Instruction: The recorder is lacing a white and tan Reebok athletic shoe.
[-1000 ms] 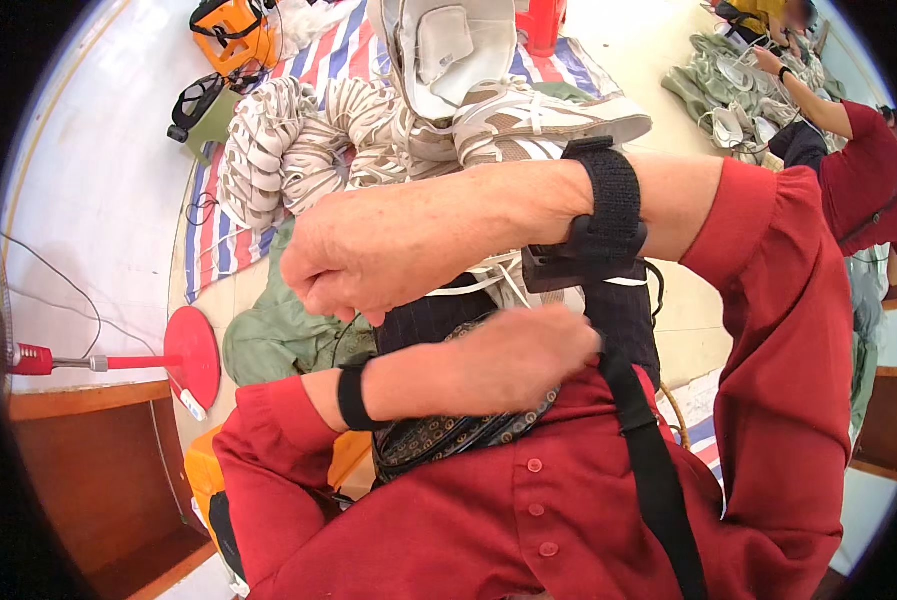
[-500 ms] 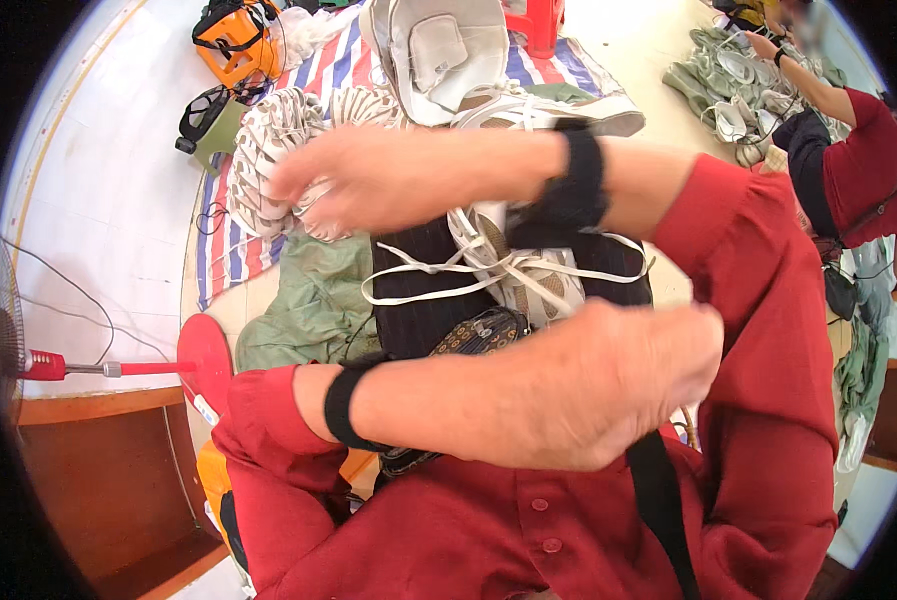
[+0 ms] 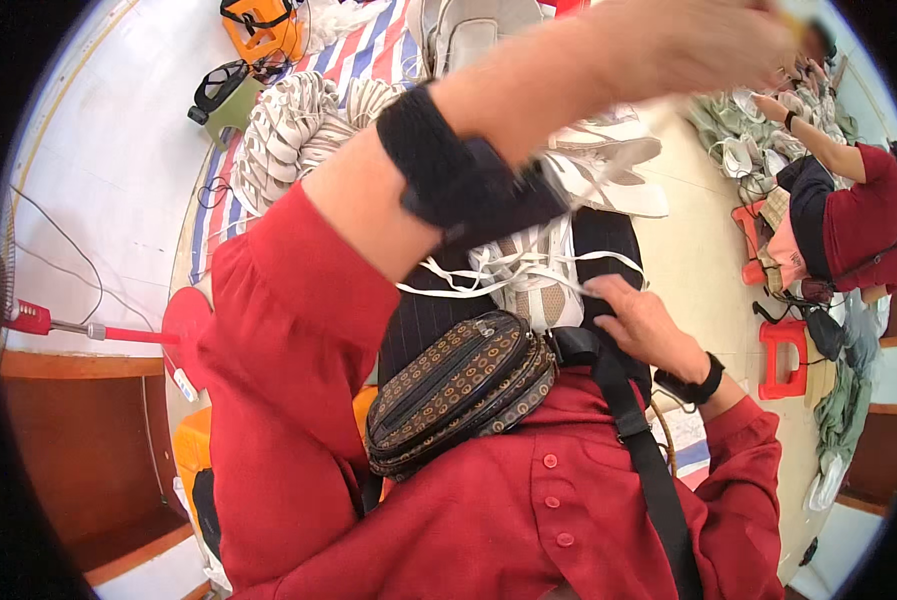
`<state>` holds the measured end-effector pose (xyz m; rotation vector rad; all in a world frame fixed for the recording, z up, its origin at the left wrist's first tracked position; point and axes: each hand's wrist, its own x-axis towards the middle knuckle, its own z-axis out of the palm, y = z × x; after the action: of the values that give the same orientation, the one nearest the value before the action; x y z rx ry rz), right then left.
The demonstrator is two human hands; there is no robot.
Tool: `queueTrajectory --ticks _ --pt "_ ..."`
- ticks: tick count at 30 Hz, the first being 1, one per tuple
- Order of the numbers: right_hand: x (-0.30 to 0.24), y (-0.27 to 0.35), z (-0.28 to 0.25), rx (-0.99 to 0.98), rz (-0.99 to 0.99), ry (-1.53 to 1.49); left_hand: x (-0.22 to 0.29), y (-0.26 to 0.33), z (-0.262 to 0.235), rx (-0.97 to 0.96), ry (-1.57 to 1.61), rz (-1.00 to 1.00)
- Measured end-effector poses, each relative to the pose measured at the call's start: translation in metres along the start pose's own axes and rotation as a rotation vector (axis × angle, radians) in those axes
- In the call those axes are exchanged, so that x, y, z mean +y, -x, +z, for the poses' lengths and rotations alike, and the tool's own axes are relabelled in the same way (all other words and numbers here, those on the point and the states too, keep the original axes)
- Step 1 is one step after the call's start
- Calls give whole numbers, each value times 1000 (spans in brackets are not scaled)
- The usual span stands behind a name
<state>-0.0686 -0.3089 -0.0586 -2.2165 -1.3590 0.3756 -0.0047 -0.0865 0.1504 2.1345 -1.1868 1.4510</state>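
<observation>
A white and beige sneaker [image 3: 538, 297] rests on my lap with its toe toward me, its loose white shoelace [image 3: 458, 290] spread across both thighs. My right hand [image 3: 646, 322] is low beside the shoe's right side, fingertips closed at a strand of the lace. My left hand [image 3: 693, 45] is blurred and stretched far over to the upper right, above the shoes; its fingers are smeared. Part of the sneaker is hidden under the left wrist's black strap [image 3: 468, 175]. A faint pale streak runs below the left forearm; I cannot tell whether it is lace.
Several white shoes [image 3: 283, 135] are stacked on a striped sheet [image 3: 368, 45] at the far left. More shoes [image 3: 613, 165] lie beyond my lap. A patterned waist bag [image 3: 458, 390] sits against me. A red stool [image 3: 783, 360] and another person [image 3: 868, 220] are at the right.
My left hand has swung up and away from low in front of me to the upper right. My right hand has come back from the far left to the shoe's right side.
</observation>
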Motion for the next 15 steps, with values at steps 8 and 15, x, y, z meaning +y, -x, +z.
queueTrajectory --ticks 8,15 --pt "27 13 -2 275 106 72 50 185 -24 -480 375 -1029" --pt "25 -5 -16 663 109 -56 116 234 -26 -573 246 -983"
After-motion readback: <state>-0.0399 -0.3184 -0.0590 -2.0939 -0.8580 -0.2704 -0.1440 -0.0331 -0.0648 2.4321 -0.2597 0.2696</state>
